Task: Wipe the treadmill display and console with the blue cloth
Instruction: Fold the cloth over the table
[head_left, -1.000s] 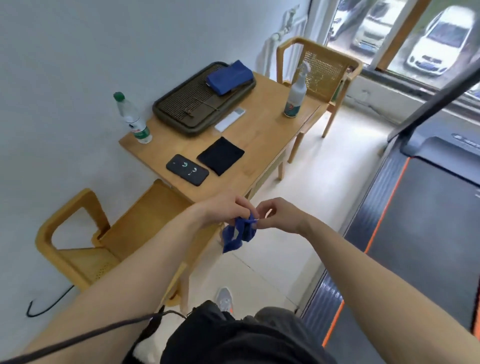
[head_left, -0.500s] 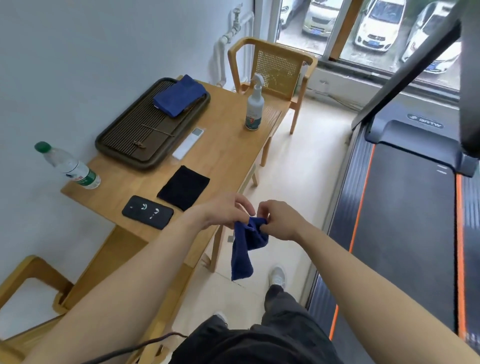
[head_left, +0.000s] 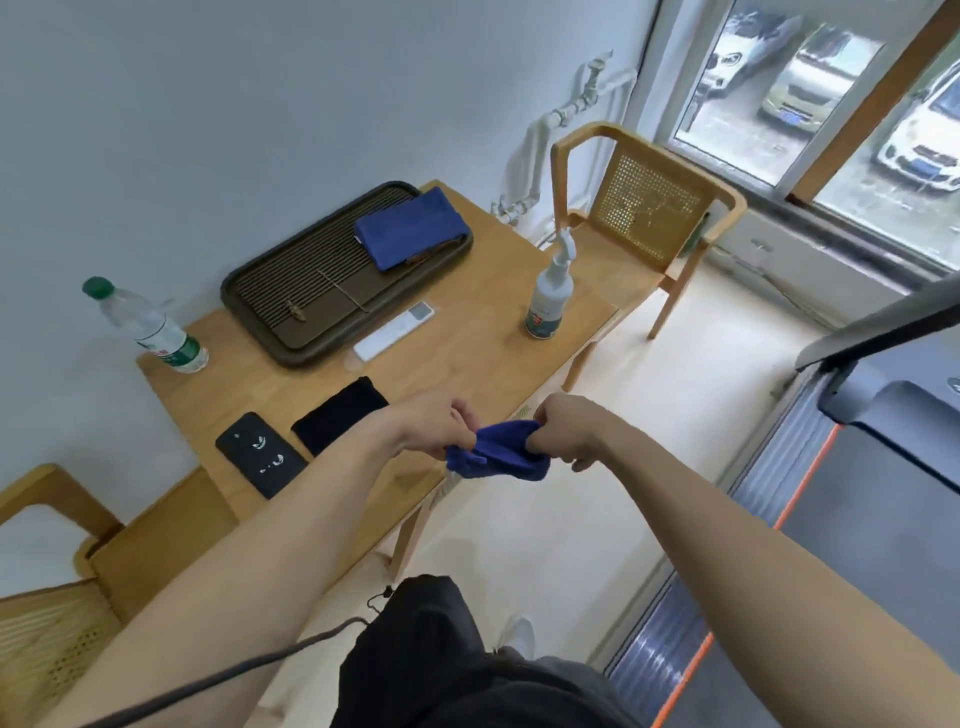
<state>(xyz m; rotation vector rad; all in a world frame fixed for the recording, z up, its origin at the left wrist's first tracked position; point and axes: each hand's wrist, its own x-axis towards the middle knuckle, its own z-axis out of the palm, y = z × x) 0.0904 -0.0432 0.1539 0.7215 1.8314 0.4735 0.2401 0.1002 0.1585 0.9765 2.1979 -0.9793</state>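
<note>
A small blue cloth (head_left: 498, 454) is stretched and bunched between both hands, in front of the wooden table's near edge. My left hand (head_left: 434, 423) pinches its left end and my right hand (head_left: 563, 431) grips its right end. The treadmill (head_left: 878, 499) lies at the right, with its dark belt and orange stripe in view. A black upright bar crosses the right edge. The display and console are out of frame.
The wooden table (head_left: 467, 343) carries a spray bottle (head_left: 549, 293), a water bottle (head_left: 148, 327), a dark slatted tray (head_left: 311, 296) with a folded blue cloth (head_left: 410, 228), a white remote (head_left: 393, 331), a black cloth (head_left: 340, 415) and a phone (head_left: 260, 454). Wooden chairs stand at both ends.
The cloth hung down from my hands before; now it is pulled sideways between them and bunched. My view has swung slightly left, so less of the treadmill shows.
</note>
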